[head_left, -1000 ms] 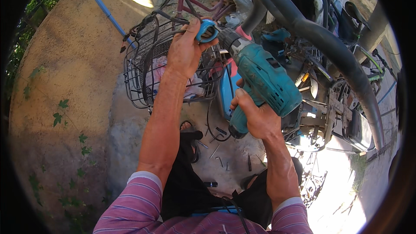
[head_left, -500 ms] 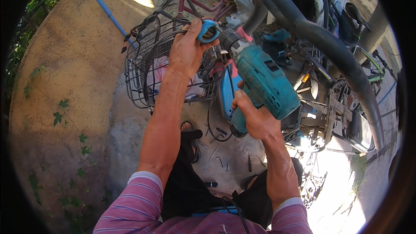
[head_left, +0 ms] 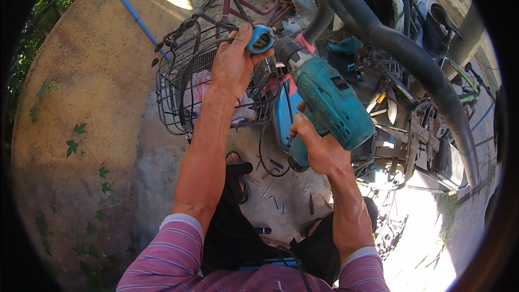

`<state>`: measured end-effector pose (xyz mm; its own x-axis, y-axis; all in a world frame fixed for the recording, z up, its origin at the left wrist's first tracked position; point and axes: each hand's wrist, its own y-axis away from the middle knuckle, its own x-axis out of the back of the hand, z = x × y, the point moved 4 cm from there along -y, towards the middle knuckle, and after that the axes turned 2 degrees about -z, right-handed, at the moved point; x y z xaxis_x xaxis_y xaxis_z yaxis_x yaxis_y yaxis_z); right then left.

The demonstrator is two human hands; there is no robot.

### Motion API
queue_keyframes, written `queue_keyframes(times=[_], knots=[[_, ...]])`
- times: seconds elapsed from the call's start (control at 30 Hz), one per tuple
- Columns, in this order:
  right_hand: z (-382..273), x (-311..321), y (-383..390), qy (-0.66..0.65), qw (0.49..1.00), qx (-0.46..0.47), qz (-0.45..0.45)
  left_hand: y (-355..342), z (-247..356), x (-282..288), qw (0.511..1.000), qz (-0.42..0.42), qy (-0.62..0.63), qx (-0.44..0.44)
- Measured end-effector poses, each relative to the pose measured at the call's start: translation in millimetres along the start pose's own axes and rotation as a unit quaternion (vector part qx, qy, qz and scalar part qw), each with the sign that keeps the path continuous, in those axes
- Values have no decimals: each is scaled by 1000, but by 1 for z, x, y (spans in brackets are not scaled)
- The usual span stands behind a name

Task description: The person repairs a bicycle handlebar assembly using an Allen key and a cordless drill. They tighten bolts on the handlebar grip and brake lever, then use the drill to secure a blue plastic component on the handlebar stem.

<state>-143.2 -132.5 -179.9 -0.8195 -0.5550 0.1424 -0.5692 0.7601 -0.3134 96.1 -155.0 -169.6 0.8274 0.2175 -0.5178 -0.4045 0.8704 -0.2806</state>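
My left hand (head_left: 232, 65) is closed around a light-blue hollow part (head_left: 260, 39), its round opening facing right toward the drill. The part's exact kind I cannot make out. In my right hand (head_left: 323, 148) is a teal cordless drill (head_left: 332, 100), gripped by its handle with the chuck (head_left: 289, 51) pointing up and left at the blue part. Whether a bit touches the part is too small to tell. Behind and below my left hand is a black wire basket (head_left: 175, 105) with pale and pink cloth-like items inside. A blue bicycle-like body panel (head_left: 286, 119) shows behind the drill.
A thick black curved tube (head_left: 400, 48) arches across the upper right. Metal scrap and bike parts (head_left: 416, 135) pile up on the right. Several small hand tools (head_left: 267, 189) lie on the concrete between my feet. A tan wall (head_left: 92, 113) stands at the left.
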Motion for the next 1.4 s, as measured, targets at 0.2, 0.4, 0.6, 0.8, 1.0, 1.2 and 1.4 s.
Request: queue_keyframes(times=[0.2, 0.4, 0.6, 0.8, 1.0, 1.2, 1.4], knots=[[-1, 0, 1, -2, 1000, 10, 4, 2, 2, -3, 1000, 4, -1, -5], [-2, 0, 3, -43, 998, -30, 32, 2, 2, -3, 1000, 9, -6, -1], [-1, 0, 2, -11, 1000, 10, 1, 2, 1, -1, 1000, 6, -4, -1], [-4, -3, 2, -59, 998, -17, 21, 1, -1, -4, 999, 16, 29, 0], [-7, -3, 6, -138, 989, -57, 25, 0, -4, -9, 997, 34, 63, 4], [-1, 2, 16, -183, 981, -63, -12, 2, -5, -9, 994, 60, 87, 3], [2, 8, 28, -237, 965, -101, -42, 1, -5, -3, 991, 105, 85, 8]])
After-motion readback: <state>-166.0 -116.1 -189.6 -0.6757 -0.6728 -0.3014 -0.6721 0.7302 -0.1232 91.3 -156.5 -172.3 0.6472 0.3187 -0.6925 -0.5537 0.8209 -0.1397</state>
